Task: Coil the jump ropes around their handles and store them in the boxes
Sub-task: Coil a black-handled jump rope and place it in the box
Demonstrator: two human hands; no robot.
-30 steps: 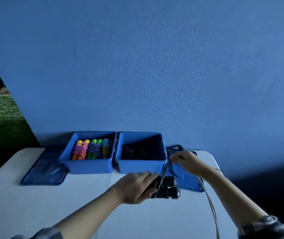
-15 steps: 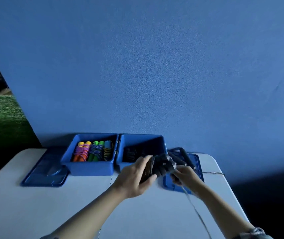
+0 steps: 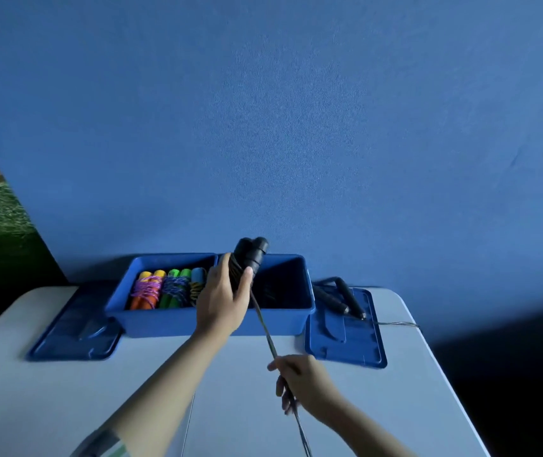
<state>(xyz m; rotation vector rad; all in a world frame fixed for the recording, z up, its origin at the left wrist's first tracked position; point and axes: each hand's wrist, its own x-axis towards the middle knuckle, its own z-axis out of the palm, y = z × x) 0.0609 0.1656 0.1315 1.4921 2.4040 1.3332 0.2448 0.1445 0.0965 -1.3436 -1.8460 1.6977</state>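
Both hands moved apart: left hand raised black handles, right hand pulled rope taut, each grip clamped.

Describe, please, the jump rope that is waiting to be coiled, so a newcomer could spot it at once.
On the white table, look right of the two blue boxes to the blue lid lying flat. The uncoiled rope rests across its far end, black handles side by side, its thin cord trailing right, unlike the wrapped colourful bundles.

Black handles trail a thin grey cord. Both boxes and lids are blue; stored handles show orange, green, light blue. White desk.
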